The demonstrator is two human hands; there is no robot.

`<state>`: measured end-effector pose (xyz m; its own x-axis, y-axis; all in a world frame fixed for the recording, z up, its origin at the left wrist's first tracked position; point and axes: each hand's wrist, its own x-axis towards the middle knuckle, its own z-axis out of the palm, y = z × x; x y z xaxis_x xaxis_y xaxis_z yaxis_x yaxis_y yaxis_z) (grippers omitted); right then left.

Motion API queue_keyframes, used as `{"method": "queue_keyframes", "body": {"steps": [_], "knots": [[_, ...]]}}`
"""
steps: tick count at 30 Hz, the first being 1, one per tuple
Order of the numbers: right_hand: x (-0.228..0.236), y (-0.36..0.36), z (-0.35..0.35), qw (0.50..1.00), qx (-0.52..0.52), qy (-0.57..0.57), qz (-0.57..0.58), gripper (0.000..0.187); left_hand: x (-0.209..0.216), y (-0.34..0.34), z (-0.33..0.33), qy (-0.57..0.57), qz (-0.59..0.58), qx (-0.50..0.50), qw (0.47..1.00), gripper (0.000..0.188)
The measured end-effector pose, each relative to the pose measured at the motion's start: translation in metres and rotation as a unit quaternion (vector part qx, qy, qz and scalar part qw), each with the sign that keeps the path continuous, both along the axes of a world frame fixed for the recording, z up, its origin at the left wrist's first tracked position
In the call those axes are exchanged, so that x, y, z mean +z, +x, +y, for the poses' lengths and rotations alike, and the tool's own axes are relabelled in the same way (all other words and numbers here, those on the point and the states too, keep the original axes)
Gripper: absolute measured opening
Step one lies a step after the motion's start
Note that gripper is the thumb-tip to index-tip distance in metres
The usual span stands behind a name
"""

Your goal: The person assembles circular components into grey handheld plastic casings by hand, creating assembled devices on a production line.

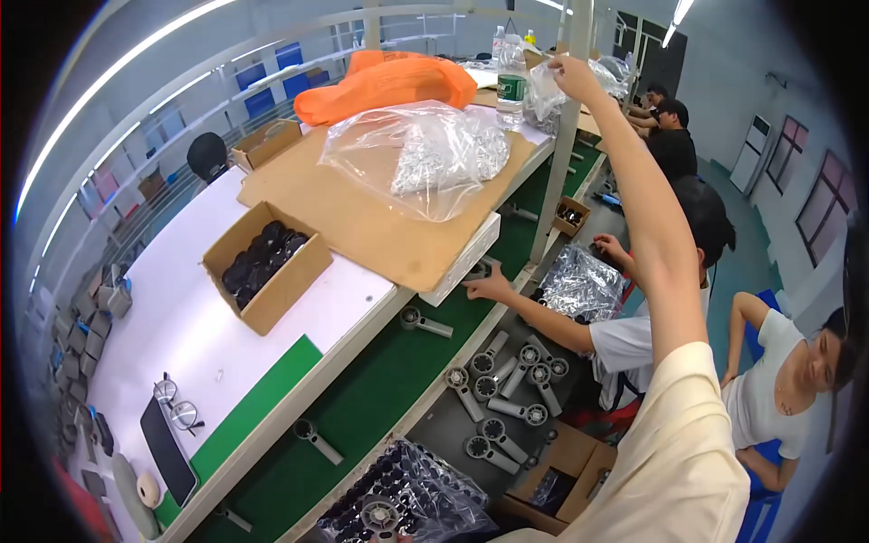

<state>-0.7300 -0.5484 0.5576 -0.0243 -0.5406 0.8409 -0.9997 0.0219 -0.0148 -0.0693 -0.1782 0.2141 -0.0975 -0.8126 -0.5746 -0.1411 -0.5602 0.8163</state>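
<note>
My right arm reaches up and far across the shelf. My right hand is closed, its fingers pinching the top of a clear plastic bag beside a metal post. At the bottom edge, a grey handheld fan housing with a round grille stands out over a plastic bag of black round parts. Only a sliver of my left hand shows at its handle, closed on it; most of that hand is cut off. A water bottle stands left of the pinched bag.
Several fan housings lie on the grey bench; others ride the green belt. The white shelf holds a box of black parts, a bag of small clear parts, glasses and a phone. A co-worker's hand reaches over the belt.
</note>
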Motion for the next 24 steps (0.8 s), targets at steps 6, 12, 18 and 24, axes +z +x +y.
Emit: {"method": "queue_keyframes", "body": {"steps": [6, 12, 18, 24], "knots": [[0.004, -0.029, -0.058, 0.985, -0.15, 0.083, -0.003, 0.027, 0.04, -0.02, 0.006, 0.043, -0.019, 0.104, 0.993, 0.013], [-0.001, -0.06, -0.076, 0.932, -0.181, 0.092, -0.3, 0.024, 0.053, -0.038, -0.013, 0.047, -0.015, 0.159, 0.986, 0.012], [-0.005, -0.062, -0.072, 0.978, 0.076, 0.148, -0.129, 0.019, 0.047, -0.045, -0.039, 0.071, 0.006, 0.111, 0.991, 0.008], [-0.035, -0.064, -0.104, 0.945, -0.217, 0.194, 0.152, 0.025, 0.042, -0.058, -0.063, 0.08, -0.007, 0.113, 0.99, 0.008]]}}
